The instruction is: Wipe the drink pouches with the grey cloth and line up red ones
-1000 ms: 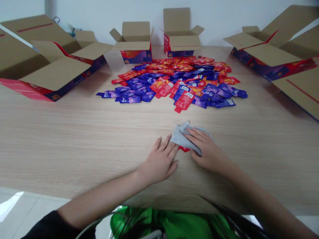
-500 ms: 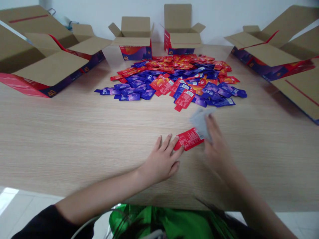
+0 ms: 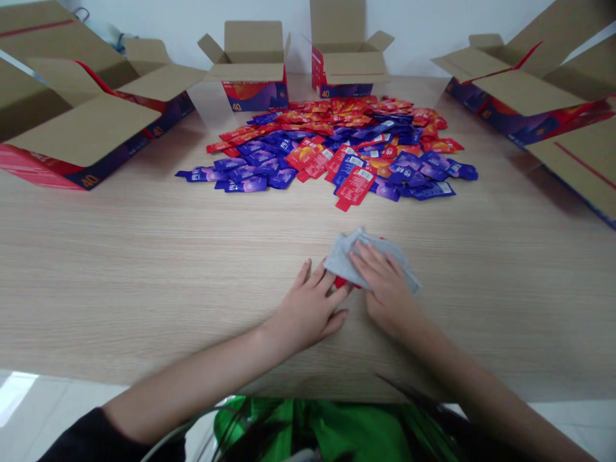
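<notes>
My right hand [image 3: 382, 285] presses a grey cloth [image 3: 342, 255] flat onto a red sachet [image 3: 341, 282], of which only a small red corner shows. My left hand [image 3: 310, 308] lies on the wooden table [image 3: 144, 256] beside it, fingers stretched out, fingertips touching the sachet's left end. Both hands sit near the table's front edge. A big heap of red and purple sachets [image 3: 337, 151] lies further back in the middle.
Two small open cartons [image 3: 253, 64] [image 3: 344, 54] stand at the back behind the heap. Large open flat cartons lie at the left [image 3: 81, 109] and at the right [image 3: 529, 90]. Green fabric [image 3: 327, 430] shows below the table edge.
Half a second ago my right hand had lifted the cloth away, baring the red sachet. Now the cloth is back down on the sachet. My left hand stayed in place.
</notes>
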Tool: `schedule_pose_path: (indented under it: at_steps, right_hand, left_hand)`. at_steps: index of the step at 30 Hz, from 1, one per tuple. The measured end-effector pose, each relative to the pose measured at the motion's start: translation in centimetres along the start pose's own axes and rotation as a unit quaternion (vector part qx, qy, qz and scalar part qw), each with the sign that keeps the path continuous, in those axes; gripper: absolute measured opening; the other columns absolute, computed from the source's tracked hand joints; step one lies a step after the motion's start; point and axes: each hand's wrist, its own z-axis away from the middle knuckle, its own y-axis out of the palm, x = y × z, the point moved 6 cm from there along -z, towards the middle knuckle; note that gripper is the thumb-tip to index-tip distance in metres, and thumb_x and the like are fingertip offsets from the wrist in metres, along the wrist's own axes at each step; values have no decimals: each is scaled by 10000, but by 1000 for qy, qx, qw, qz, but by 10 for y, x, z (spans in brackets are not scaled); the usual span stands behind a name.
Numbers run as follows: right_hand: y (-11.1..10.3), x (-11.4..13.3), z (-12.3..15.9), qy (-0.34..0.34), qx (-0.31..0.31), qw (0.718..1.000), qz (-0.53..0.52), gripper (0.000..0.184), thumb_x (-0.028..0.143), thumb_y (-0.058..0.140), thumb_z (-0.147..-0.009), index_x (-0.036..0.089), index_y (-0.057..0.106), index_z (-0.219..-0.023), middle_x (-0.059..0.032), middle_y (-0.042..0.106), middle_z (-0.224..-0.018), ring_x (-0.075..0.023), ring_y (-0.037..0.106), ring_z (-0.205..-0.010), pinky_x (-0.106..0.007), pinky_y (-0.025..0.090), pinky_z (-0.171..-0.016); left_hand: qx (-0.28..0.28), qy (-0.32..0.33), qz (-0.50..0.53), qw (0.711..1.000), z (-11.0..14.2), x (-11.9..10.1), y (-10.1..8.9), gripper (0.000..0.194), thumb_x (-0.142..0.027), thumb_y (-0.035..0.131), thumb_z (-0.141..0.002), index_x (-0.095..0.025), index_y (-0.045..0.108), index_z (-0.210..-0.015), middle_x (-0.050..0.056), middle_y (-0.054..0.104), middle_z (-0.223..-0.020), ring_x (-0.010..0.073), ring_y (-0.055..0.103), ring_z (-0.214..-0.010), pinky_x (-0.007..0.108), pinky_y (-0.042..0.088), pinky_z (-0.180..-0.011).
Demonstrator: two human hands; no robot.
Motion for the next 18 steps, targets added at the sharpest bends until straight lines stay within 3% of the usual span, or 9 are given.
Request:
schedule_pose_path:
  at_steps: [3,7,8,12,16,18]
  right_hand:
    - [-2,-18,1,74,-48,996,24,592,78,388,-805,54,429,-1395,-206,371,-1495,-312,319,-1391,-535,314,-1101]
    - [7,-3,6,-69,-10,997,13,613,62,396,-781,75,436,-1393,-170,384,-1497,-280,287,-1410,-488,317,-1124]
    - [8,-3,7,-75,-8,997,10,629,46,387,-770,73,426,-1398,-165,391,-1494,-270,292,-1409,-481,320,-1126]
    - [1,-25,11,30,-54,998,24,673,1,352,-765,25,331,-1437,-232,381,-1480,-299,280,-1409,-534,349,-1096]
    - [5,-15,16,-87,-24,996,10,719,-26,346,-737,47,315,-1452,-201,394,-1483,-271,247,-1424,-503,347,-1114]
    - [3,-23,15,-72,-25,997,6,738,-44,337,-715,41,323,-1449,-200,407,-1475,-265,285,-1410,-492,359,-1112]
  left_hand:
    - [-10,-1,3,1000,0,0,-2,541,-430,485,-928,-242,376,-1423,128,273,-1545,340,219,-1424,575,193,-1123]
    - [8,2,4,1000,0,2,0,499,-450,474,-933,-223,440,-1377,142,380,-1482,337,227,-1422,572,181,-1129]
    - [8,1,5,1000,0,2,0,507,-451,478,-932,-227,432,-1384,141,380,-1482,337,223,-1424,572,181,-1129]
    - [-3,1,10,1000,0,2,-1,553,-443,482,-934,-256,354,-1438,120,273,-1546,335,203,-1432,568,192,-1127]
    - [2,3,12,1000,1,2,0,510,-452,460,-943,-242,407,-1405,126,331,-1516,325,194,-1437,561,170,-1135]
    - [1,1,13,1000,1,3,0,527,-454,463,-942,-247,385,-1421,123,318,-1525,319,194,-1438,556,167,-1137]
